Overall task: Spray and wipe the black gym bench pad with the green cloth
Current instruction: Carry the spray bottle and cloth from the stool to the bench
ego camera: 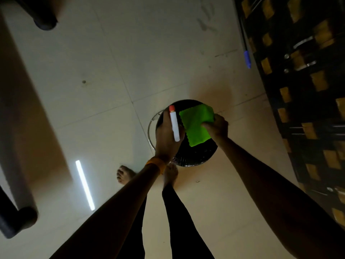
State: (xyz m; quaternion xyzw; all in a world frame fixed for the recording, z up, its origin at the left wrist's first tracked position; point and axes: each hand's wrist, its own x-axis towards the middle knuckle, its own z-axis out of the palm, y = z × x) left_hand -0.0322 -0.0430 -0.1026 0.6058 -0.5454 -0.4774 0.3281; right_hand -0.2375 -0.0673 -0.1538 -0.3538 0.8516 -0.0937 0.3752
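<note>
Dim warm room, tube-light glare (85,185) on glossy floor (93,71), green cloth (196,126) vivid, blurred bent edges.

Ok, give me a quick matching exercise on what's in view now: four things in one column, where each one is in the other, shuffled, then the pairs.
Things
1. white spray bottle
2. green cloth
3. orange wristband
4. blue-tipped stick

Places
A. beside the dark checkered unit, upper right
B. gripped in the left hand
C. around the left wrist
D. pinched in the right hand, over the round black object

Pairs: 1-B, 2-D, 3-C, 4-A
</note>
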